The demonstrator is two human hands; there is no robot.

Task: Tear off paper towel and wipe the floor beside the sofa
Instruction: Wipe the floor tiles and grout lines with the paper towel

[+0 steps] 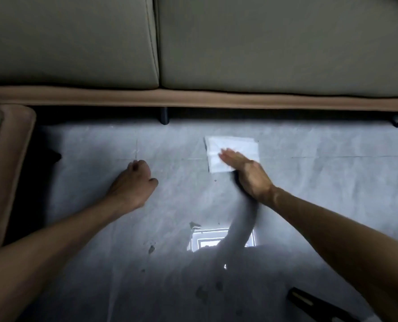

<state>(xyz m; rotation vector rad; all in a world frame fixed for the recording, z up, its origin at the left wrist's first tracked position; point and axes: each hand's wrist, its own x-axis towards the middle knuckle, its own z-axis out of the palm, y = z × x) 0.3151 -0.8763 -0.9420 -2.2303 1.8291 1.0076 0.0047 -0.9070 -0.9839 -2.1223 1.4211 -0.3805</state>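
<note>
Wiping step under way: right hand (246, 173) flat, fingers spread on folded towel (233, 152) at floor (100, 147) 1 o'clock near sofa (193, 98); left hand (135, 180) fisted, empty, bracing; next, probably sweep toward spots at 6 o'clock.

This was a home, most likely a living room. A sofa (263, 43) filled the top of the view, with two grey-green seat cushions (72, 40) side by side on a tan upholstered base (193, 99), raised on short dark legs (164, 116). At the left edge stood a second upholstered piece (10, 159) in the same tan and grey-green, set at a right angle to the sofa. In front lay a smooth grey tiled floor (100, 145) with thin grout lines, glossy enough to mirror a bright window-like patch (207, 240). Soft furnishings and polished tiles suggested a domestic lounge rather than a workplace.
</note>
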